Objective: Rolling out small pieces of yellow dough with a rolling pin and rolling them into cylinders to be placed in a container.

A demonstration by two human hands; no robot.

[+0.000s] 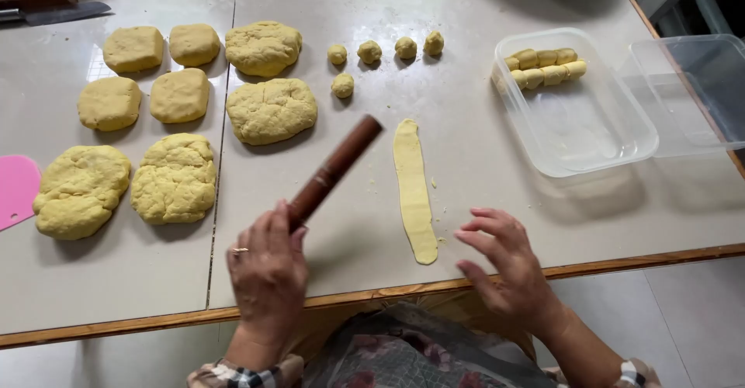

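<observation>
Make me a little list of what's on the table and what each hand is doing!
left hand: grips a brown rolling pin, lifted at a slant
right hand: open, fingers spread, beside the near end of the dough strip
dough strip: long, thin, yellow, flat on the table
dough balls: five small ones beyond the strip
dough slabs: eight big pieces on the left
clear tub: holds a few rolled dough pieces
knife: far left corner
</observation>
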